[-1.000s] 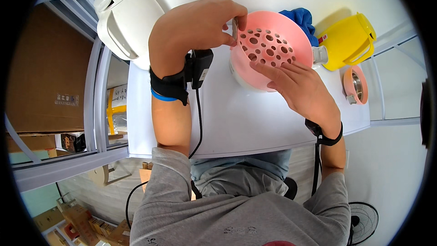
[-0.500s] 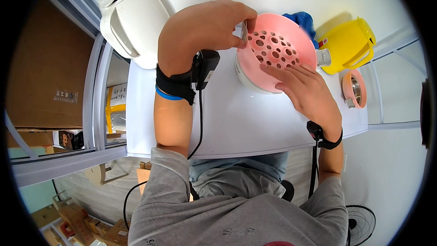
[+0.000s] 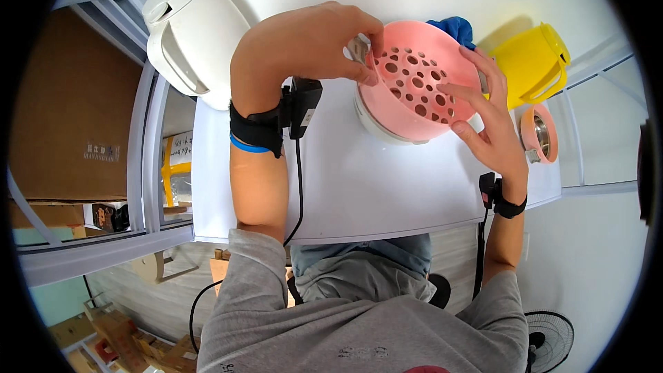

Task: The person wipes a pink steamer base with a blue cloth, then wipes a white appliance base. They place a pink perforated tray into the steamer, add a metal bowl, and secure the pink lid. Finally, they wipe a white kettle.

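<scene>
The left hand (image 3: 311, 40) pinches the pink strainer (image 3: 394, 107) at its left rim; the right hand (image 3: 496, 131) spreads its fingers over the right side, grip unclear. Matched pressure would likely keep it level in the white bowl (image 3: 388, 132) on the table (image 3: 359, 186).

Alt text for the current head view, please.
A person's left hand touches the left rim of a round, pink, perforated, plastic-looking bowl; the right hand is spread over its right side. A tall white handled jug is to its left, a yellow handled jug to its right.
</scene>
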Motion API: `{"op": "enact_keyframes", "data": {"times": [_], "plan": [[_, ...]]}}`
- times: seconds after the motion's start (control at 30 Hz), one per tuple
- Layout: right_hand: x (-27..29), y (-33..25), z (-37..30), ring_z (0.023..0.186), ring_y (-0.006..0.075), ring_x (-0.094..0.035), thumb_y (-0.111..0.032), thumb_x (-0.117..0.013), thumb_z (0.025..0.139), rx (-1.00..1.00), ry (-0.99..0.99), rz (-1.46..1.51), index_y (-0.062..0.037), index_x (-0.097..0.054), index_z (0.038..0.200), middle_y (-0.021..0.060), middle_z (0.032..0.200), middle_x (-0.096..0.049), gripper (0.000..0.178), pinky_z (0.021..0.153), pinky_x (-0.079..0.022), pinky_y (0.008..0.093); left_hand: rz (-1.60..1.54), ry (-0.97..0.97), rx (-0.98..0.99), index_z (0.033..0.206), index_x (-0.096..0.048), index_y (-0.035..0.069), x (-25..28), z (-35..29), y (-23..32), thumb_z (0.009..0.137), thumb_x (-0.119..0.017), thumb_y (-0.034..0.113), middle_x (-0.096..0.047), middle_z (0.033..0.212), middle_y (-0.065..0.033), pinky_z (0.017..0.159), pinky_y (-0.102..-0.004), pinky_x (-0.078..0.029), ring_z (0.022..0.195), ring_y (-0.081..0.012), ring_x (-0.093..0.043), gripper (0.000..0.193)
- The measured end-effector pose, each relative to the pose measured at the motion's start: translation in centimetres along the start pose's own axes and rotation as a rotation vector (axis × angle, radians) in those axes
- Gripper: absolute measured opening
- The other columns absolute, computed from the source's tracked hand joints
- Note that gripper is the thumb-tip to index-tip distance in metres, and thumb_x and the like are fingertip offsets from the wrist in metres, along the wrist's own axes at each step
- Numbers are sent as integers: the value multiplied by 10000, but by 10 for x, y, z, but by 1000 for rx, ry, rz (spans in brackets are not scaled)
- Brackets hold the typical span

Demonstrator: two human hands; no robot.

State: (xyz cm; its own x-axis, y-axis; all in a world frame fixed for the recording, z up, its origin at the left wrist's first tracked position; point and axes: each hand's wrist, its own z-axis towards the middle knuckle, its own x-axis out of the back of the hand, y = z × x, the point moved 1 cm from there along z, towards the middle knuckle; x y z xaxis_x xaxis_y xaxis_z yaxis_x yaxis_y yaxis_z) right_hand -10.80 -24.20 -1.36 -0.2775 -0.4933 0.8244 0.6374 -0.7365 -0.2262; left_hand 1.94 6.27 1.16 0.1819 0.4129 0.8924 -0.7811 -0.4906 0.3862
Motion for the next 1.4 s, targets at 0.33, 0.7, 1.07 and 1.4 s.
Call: {"op": "enact_keyframes", "data": {"times": [0.33,0.7,1.07,1.4], "plan": [[-3,27,-20,1532,414,-444,-278,-964,794,-48,-97,90,-96,-781,1043,82,1574,-587,359,1182,-449,545,-14,25,-54,1091,-705,68,2,4,8,914,-869,233,-771,980,-67,837,-400,-549,946,-271,-725,292],[-3,11,-8,1538,436,-442,-260,-970,776,10,-48,43,-56,-745,894,74,1530,-620,326,1148,-479,553,-23,-9,14,1100,-694,70,4,-2,8,881,-866,148,-764,991,-89,852,-421,-556,968,-310,-715,289],[-4,18,4,1545,454,-430,-174,-966,744,27,-52,86,-47,-687,795,97,1518,-630,311,1135,-484,567,-66,-39,90,1107,-693,103,6,-1,9,897,-858,163,-758,1021,-76,872,-443,-546,1006,-322,-703,274],[2,3,0,1518,482,-435,-198,-989,725,-19,-98,22,-46,-703,791,91,1481,-654,330,1111,-501,555,-74,-39,67,1102,-691,89,-1,0,1,906,-837,117,-748,1006,-82,848,-445,-532,986,-328,-683,247]]}}
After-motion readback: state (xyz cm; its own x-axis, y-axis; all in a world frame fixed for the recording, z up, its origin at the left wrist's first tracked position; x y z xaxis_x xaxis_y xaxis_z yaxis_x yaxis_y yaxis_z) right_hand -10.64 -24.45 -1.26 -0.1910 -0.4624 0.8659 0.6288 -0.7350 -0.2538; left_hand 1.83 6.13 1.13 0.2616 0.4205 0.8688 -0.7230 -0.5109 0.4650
